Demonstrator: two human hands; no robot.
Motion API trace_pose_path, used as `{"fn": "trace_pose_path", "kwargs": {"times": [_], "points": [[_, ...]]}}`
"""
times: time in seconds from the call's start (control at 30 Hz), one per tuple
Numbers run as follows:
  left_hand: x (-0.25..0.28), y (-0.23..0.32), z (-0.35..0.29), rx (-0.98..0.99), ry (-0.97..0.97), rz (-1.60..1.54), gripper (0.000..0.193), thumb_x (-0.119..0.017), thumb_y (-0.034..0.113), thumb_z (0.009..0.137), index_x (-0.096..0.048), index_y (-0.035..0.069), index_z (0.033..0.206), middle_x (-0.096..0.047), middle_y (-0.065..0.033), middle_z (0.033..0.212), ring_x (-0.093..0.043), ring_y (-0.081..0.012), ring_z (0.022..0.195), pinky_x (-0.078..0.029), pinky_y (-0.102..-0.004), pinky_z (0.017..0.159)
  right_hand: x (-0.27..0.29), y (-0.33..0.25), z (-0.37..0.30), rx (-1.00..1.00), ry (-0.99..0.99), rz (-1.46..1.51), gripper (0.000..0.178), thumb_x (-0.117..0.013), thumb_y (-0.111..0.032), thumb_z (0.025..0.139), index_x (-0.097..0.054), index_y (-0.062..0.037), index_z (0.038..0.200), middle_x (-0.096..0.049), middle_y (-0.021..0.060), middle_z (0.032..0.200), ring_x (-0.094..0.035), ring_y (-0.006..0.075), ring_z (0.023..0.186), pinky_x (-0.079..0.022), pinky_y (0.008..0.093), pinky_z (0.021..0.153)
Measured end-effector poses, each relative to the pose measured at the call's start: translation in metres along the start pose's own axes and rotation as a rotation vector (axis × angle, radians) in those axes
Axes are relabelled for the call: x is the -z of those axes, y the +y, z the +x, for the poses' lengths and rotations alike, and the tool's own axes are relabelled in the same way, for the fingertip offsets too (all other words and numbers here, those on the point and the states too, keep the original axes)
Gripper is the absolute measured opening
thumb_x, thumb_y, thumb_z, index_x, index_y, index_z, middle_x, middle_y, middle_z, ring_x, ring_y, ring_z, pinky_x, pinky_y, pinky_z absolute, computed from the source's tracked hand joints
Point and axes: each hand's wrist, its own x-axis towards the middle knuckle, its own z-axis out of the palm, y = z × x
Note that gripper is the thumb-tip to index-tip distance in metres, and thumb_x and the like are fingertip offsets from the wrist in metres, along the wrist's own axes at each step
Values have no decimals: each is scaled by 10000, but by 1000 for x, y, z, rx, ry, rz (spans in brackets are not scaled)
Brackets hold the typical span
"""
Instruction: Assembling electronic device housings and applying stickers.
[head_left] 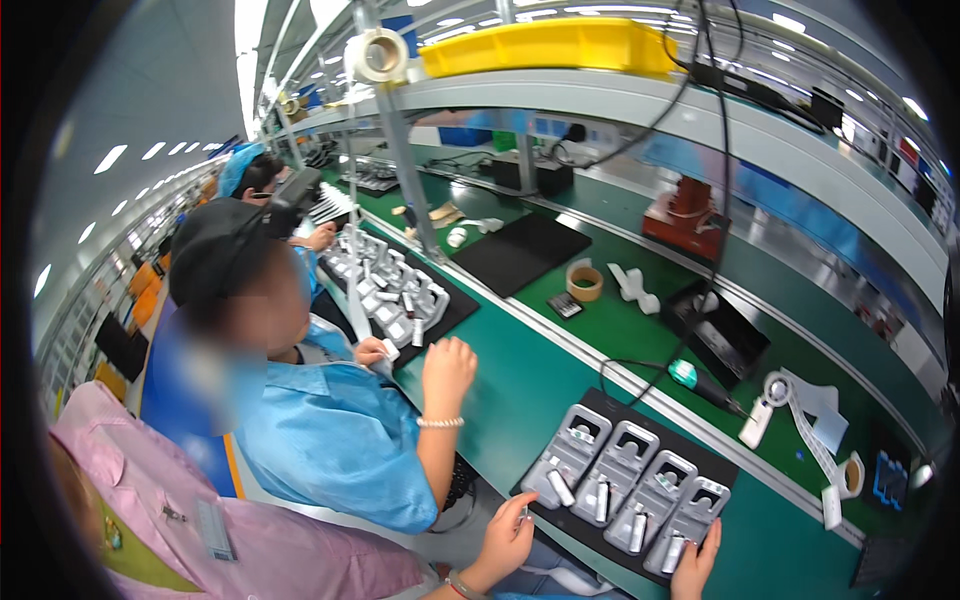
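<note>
So my left hand (505,545) is half curled beside the leftmost grey tray (548,470); can't tell if it's pinching anything. Right hand (697,562) cups the rightmost tray's (690,522) near corner, can't tell how firmly. All four trays sit on a black mat (722,457), white sticks (602,500) inside.

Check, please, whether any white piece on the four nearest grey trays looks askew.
Yes: on the leftmost grey tray, the white piece slants across the tray's length, while the other three white pieces lie more nearly lengthwise.
</note>
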Motion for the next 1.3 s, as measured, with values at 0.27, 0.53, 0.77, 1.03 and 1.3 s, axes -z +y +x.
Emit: {"fn": "trace_pose_path", "kwargs": {"times": [0.27,0.53,0.77,1.03,1.3], "points": [[19,-17,-21,-89,-28,-24,355,-438,-4,927,-611,95,1221,-568,-53,1107,-532,-59,636,-456,-215,574,-150,-74,46,139,-145,190,688,-476,-9,841,-170,36,1455,-150,258,1515,-133,399,1419,-40,487,1155],[9,92,30,193,-592,-367,797,-421,-16,916,3,266,1530,-586,-53,930,-453,-48,507,-392,-189,444,-150,-72,66,128,-607,697,642,-533,6,870,-248,16,1445,-335,227,1467,-367,304,1354,-286,371,1114],[-66,138,78,170,-864,-372,833,-494,-16,888,13,159,1524,-601,-150,876,-494,-131,507,-404,-243,449,32,5,35,287,-291,165,335,-530,-12,846,-547,-42,1179,-561,163,1233,-537,326,1161,-427,388,995],[-145,72,9,492,-1039,-295,212,-575,114,926,-629,-22,1080,-639,-69,806,-545,-95,598,-407,-194,490,205,130,-32,-34,351,-232,295,-530,-25,827,-573,-43,1119,-542,166,1217,-523,341,1126,-409,425,976],[-199,50,-15,497,-1060,-21,168,-561,143,943,-638,-1,981,-612,-57,721,-559,-121,611,-441,-214,554,332,230,-90,-368,792,-496,312,-586,-85,814,-559,-41,1122,-503,179,1255,-503,359,1141,-403,442,978]]}}
